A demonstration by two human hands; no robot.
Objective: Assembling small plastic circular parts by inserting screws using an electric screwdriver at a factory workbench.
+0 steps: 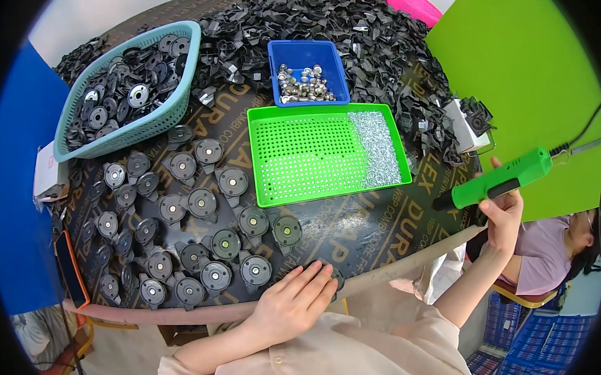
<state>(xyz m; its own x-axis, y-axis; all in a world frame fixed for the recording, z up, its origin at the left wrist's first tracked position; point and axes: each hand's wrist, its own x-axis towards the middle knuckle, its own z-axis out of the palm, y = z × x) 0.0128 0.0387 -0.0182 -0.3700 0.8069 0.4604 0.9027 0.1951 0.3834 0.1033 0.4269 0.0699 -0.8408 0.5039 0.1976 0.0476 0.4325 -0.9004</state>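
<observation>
My left hand (294, 306) lies at the near table edge with its fingers stretched out. It mostly covers a round black part (339, 280), of which only a sliver shows beyond the fingertips. On the right, my right hand (504, 220) is wrapped around a green electric screwdriver (531, 168) with a black trigger lever. The tool is tilted, its dark tip end pointing left over the table and a cable leaving its other end. Left of my left hand, several round black assemblies (255, 270) with metal centres stand in loose rows.
A green perforated tray (296, 144) holds small silver screws (377, 150). Behind it, a blue bin (274, 66) contains metal knobs. A teal basket (125, 136) is filled with black discs. Black parts (380, 43) are heaped at the back. An orange-edged phone (71, 269) leans at left; another person (542, 258) sits right.
</observation>
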